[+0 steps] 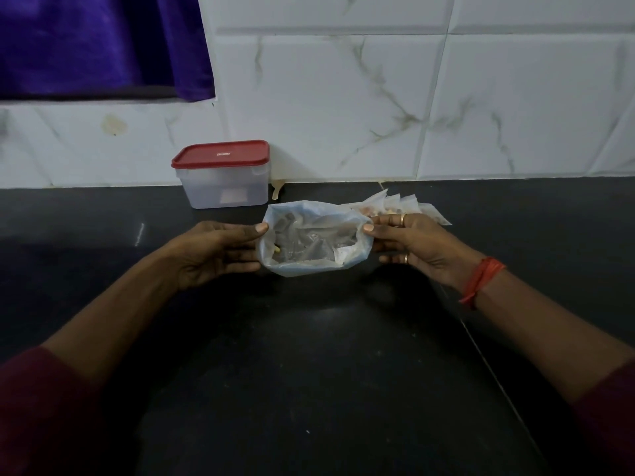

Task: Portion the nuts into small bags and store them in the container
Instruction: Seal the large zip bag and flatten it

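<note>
A translucent plastic bag (314, 243) is held open just above the black counter at centre. My left hand (213, 250) pinches its left rim and my right hand (412, 245) pinches its right rim, stretching the mouth wide. A few nuts show inside near the left wall. Behind my right hand lie several small bags (398, 206) with nuts in them, partly hidden by my fingers. A clear container with a red lid (221, 173) stands shut against the wall, behind and left of the bag.
The black counter (309, 355) runs under both arms, with a white marbled tile wall (378, 97) behind it. A purple cloth (103, 42) hangs at the top left. A seam crosses the counter at right.
</note>
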Action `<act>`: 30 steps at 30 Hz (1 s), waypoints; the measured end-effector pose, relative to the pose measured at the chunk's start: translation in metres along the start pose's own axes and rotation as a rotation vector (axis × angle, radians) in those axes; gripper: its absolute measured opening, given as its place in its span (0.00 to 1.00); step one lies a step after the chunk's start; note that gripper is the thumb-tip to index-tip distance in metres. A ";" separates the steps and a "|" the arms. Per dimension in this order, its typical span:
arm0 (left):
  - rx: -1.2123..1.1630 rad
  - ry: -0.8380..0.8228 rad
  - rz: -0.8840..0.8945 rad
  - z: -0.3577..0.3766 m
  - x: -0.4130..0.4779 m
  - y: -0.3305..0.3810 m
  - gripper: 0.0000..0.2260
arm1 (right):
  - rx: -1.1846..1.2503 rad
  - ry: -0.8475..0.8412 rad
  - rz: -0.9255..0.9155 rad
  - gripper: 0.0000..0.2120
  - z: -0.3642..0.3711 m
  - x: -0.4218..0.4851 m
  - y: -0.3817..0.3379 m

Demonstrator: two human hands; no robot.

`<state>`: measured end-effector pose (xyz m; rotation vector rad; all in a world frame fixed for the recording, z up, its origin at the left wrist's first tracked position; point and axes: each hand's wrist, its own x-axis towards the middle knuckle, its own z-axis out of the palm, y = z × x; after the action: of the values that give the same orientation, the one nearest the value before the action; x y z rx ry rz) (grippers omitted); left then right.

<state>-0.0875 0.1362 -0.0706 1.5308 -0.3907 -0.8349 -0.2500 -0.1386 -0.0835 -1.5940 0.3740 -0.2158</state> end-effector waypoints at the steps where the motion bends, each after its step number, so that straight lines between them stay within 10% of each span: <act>1: -0.033 -0.038 -0.006 -0.001 0.000 0.000 0.31 | -0.005 0.009 -0.010 0.19 0.000 0.000 0.000; 15: 0.100 0.203 0.094 0.012 -0.008 0.007 0.09 | -0.148 0.253 -0.145 0.08 0.012 -0.006 -0.008; 22: 0.717 0.551 0.430 0.024 -0.006 -0.005 0.06 | -0.712 0.423 -0.427 0.05 0.025 -0.011 -0.001; 30: 0.186 0.338 0.189 0.024 -0.004 -0.001 0.04 | -0.322 0.192 -0.175 0.07 0.020 -0.013 0.000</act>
<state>-0.1074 0.1218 -0.0694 1.7411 -0.3631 -0.3900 -0.2543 -0.1152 -0.0833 -1.9324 0.4336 -0.4638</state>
